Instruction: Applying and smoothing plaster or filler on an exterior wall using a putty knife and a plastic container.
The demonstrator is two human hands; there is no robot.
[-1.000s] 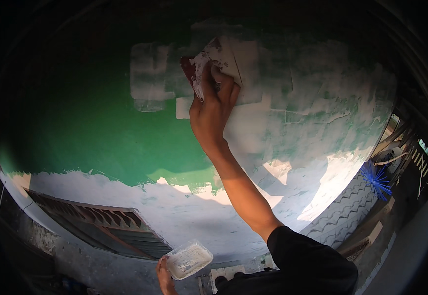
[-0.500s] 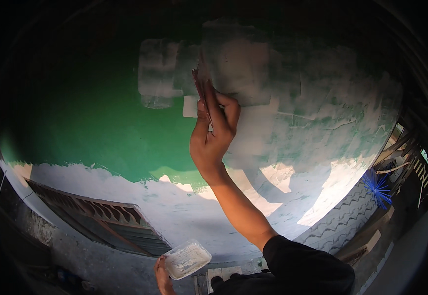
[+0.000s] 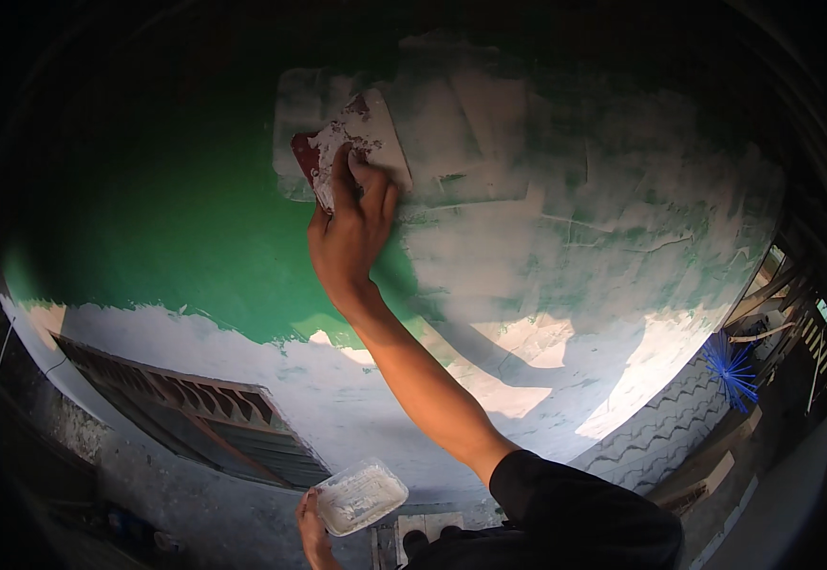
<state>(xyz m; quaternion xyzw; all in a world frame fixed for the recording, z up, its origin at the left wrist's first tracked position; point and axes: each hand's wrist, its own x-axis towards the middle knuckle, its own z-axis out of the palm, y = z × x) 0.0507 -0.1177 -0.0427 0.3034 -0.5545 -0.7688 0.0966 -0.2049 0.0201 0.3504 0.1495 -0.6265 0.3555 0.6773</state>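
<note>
My right hand (image 3: 356, 214) grips a flat, dark red putty spreader (image 3: 305, 158), its face smeared with white putty. The spreader lies against a green wall (image 3: 195, 228), over a patch of thin whitish filler. To its right, pale putty (image 3: 489, 228) covers the wall in uneven, overlapping strokes with green showing through. Low down, my left hand (image 3: 313, 527) holds a shallow, clear plastic tub (image 3: 364, 496) by its left side. White putty coats the inside of the tub. The fingers under the tub are partly hidden.
At lower left is a window with a wooden grille (image 3: 195, 408), set in the white lower wall. A blue bristly thing (image 3: 729, 370) stands at right near stacked timber (image 3: 774, 304). My feet rest on a pale board (image 3: 429, 522) below.
My right hand has moved left along the wall, and the spreader has turned from edge-on to showing its putty-covered face. The left hand and tub have barely moved.
</note>
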